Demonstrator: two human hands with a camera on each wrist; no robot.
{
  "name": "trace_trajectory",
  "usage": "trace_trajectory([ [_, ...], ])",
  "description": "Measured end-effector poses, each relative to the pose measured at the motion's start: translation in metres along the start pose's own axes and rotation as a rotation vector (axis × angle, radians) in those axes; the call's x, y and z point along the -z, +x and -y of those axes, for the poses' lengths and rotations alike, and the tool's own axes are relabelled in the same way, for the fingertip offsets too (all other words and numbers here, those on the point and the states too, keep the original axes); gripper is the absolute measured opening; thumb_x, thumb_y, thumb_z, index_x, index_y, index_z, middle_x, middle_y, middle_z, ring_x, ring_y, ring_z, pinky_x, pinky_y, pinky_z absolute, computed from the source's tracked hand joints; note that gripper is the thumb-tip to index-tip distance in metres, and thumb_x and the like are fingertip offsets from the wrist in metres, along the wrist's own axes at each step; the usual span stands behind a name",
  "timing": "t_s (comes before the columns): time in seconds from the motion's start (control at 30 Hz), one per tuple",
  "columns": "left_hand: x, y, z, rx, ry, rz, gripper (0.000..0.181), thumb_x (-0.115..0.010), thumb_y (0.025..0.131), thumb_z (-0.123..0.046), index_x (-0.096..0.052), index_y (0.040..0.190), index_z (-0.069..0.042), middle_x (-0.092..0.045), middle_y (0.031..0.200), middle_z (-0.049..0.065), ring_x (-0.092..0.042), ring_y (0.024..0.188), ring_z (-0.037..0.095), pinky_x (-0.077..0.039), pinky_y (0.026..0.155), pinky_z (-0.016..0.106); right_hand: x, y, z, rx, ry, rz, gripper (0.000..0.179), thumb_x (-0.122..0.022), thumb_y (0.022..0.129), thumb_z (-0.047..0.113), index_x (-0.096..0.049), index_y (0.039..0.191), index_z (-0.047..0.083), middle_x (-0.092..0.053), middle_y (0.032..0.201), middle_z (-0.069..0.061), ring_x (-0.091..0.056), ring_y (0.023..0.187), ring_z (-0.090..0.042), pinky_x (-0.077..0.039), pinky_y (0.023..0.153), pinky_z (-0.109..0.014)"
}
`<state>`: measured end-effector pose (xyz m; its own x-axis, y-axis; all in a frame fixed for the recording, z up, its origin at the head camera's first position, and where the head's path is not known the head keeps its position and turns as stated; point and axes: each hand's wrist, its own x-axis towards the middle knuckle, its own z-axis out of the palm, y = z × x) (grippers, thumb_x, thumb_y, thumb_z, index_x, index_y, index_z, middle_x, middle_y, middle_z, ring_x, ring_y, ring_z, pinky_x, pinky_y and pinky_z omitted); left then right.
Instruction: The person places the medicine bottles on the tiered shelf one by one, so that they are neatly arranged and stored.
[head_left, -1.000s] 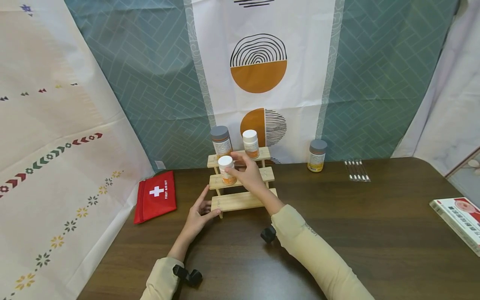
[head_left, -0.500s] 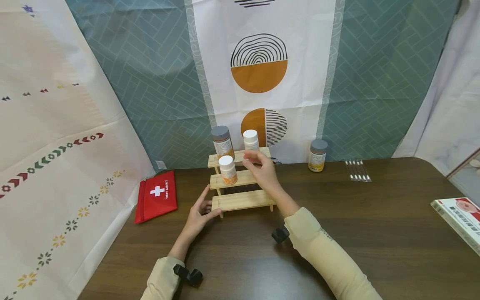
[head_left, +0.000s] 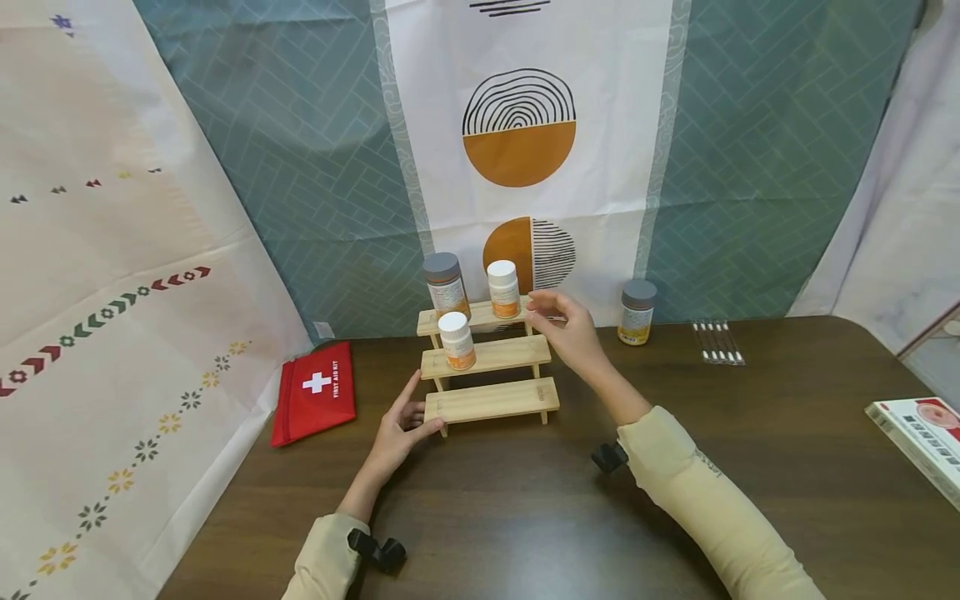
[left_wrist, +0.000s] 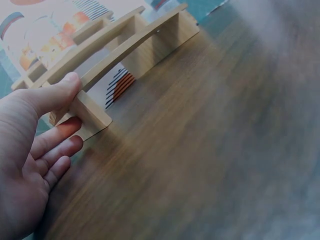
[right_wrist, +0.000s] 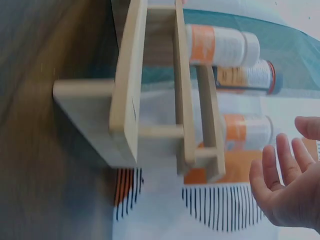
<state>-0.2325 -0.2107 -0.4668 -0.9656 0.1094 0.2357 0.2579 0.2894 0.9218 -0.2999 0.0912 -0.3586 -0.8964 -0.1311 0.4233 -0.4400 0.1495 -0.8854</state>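
A three-tier wooden display stand (head_left: 491, 401) stands at the table's back. My left hand (head_left: 393, 435) grips its left end; in the left wrist view the thumb (left_wrist: 60, 92) lies on the lowest shelf's end, the other fingers beside the leg. On the middle tier's left sits a white-capped bottle (head_left: 457, 341) with a white-and-orange label. The top tier bears a large grey-capped jar (head_left: 446, 287) and another white-capped bottle (head_left: 504, 290). My right hand (head_left: 573, 332) hovers right of the upper tiers, holding nothing, fingers loosely bent; the right wrist view shows it apart from the bottles.
Right of the stand, a second grey-capped jar (head_left: 636, 312) stands against the backdrop. Beyond it lie a pack of cotton swabs (head_left: 718, 342) and a white-and-red box (head_left: 918, 437). A red first aid pouch (head_left: 315, 393) lies on the left.
My right hand has let go of the white-capped bottle on the middle tier and drawn away to the right. The left hand has stayed at the stand's left end.
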Motion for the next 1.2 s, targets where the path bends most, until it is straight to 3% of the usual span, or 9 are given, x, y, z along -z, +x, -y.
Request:
trace_trajectory([
  [0.2,0.001,0.000,0.001,0.006,0.018,0.005,0.090,-0.073,0.084,-0.002,-0.022,0.157,-0.016,-0.067,0.115,0.029,-0.062,0.089,0.003,-0.049,0.083,0.019,0.025,0.003,-0.011,0.019,-0.054,-0.010,0.038,-0.062,0.095,0.010,-0.056,0.129,-0.004,-0.063,0.119,-0.024,-0.055,0.097,0.001,-0.047,0.084,-0.016],
  [0.4,0.001,0.000,0.000,0.017,0.013,0.004,0.089,-0.073,0.084,-0.002,-0.023,0.157,-0.018,-0.066,0.115,0.029,-0.063,0.090,0.004,-0.049,0.084,0.019,0.053,0.008,-0.020,-0.014,-0.106,-0.069,0.037,-0.062,0.094,0.010,-0.057,0.129,-0.001,-0.063,0.120,-0.024,-0.052,0.092,0.009,-0.044,0.084,-0.014],
  [0.53,0.001,0.000,0.000,0.021,0.010,0.001,0.089,-0.072,0.084,-0.001,-0.023,0.157,-0.018,-0.066,0.116,0.030,-0.062,0.089,0.006,-0.049,0.084,0.019,0.071,0.012,-0.028,-0.031,-0.125,-0.144,0.038,-0.063,0.093,0.009,-0.057,0.129,-0.003,-0.062,0.125,-0.024,-0.056,0.104,-0.007,-0.045,0.091,-0.022],
  [0.63,0.001,0.000,0.000,0.015,0.011,0.003,0.089,-0.073,0.084,-0.001,-0.023,0.157,-0.017,-0.066,0.115,0.030,-0.062,0.089,0.005,-0.049,0.083,0.018,0.083,0.014,-0.033,-0.061,-0.142,-0.202,0.041,-0.065,0.092,0.010,-0.055,0.130,-0.003,-0.058,0.132,-0.024,-0.050,0.120,-0.029,-0.041,0.102,-0.040],
  [0.7,0.001,0.000,0.001,0.014,0.013,0.004,0.089,-0.073,0.084,-0.002,-0.024,0.157,-0.018,-0.066,0.115,0.030,-0.062,0.089,0.005,-0.049,0.084,0.018,0.089,0.015,-0.036,-0.086,-0.163,-0.241,0.043,-0.066,0.092,0.012,-0.055,0.131,-0.002,-0.055,0.135,-0.023,-0.042,0.129,-0.037,-0.035,0.108,-0.050],
  [0.93,0.002,-0.001,0.000,0.014,0.008,0.007,0.089,-0.073,0.085,-0.002,-0.023,0.157,-0.018,-0.066,0.115,0.030,-0.062,0.089,0.004,-0.049,0.084,0.018,0.108,0.015,-0.049,-0.195,-0.207,-0.296,0.051,-0.065,0.093,0.016,-0.050,0.139,0.003,-0.041,0.147,-0.021,-0.026,0.138,-0.039,-0.025,0.112,-0.060],
  [1.2,0.002,0.000,0.002,0.012,0.012,0.009,0.089,-0.073,0.085,-0.002,-0.023,0.157,-0.019,-0.066,0.114,0.030,-0.063,0.089,0.004,-0.049,0.085,0.018,0.118,0.016,-0.064,-0.263,-0.174,-0.329,0.056,-0.065,0.092,0.015,-0.045,0.143,0.003,-0.035,0.151,-0.021,-0.028,0.141,-0.038,-0.026,0.115,-0.055],
])
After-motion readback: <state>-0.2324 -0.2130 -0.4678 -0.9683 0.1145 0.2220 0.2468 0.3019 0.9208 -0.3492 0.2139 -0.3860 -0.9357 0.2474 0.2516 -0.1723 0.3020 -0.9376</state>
